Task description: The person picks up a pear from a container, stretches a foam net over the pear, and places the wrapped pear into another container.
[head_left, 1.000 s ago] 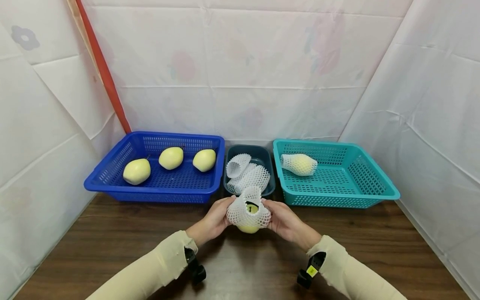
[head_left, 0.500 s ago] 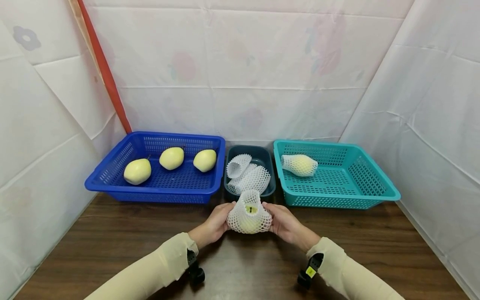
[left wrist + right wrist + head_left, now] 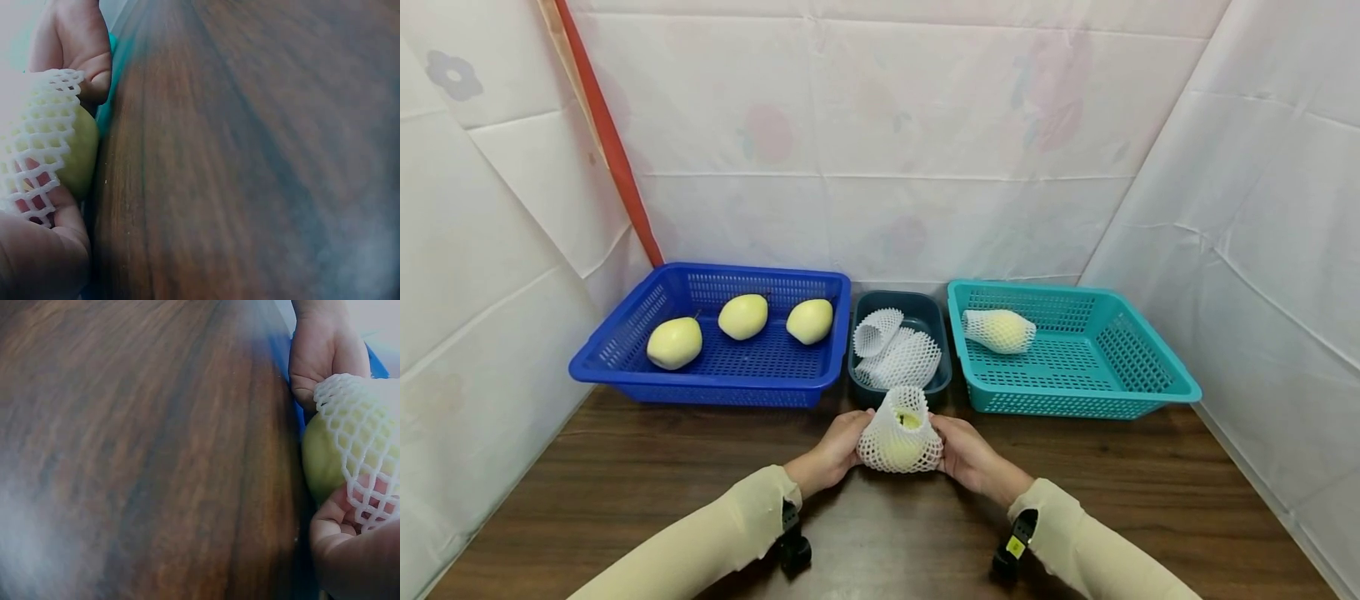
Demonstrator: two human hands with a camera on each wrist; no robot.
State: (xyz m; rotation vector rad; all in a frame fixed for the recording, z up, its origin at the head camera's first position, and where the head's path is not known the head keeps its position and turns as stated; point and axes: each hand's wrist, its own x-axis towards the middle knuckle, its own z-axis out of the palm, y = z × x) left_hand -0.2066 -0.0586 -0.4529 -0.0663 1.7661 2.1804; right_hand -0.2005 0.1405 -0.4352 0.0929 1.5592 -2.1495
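Note:
A pale yellow-green pear (image 3: pixel 320 459) stands upright near the middle of the table, stem up, inside a white foam net sleeve (image 3: pixel 887 437). The net covers most of the fruit, and its narrow upper end stands open around the stem. Both wrist views show the pear's lower end bare below the net's edge. My left hand (image 3: pixel 835 450) grips the net's edge on the left side, its fingertips showing through the mesh in the left wrist view. On the opposite side my right hand (image 3: pixel 973 454) holds the net's edge in curled fingers.
A blue basket (image 3: pixel 707 382) at the back left holds 3 bare pears (image 3: pixel 674 343). Between the baskets, a small dark bin (image 3: pixel 917 302) contains several foam nets (image 3: pixel 906 358). The teal basket (image 3: pixel 1075 379) at right holds a netted pear (image 3: pixel 1003 331). White sheeting surrounds the table.
The net has been drawn down over the pear, covering the lower part that showed bare in the head view. Both hands have moved slightly down and toward the body with it.

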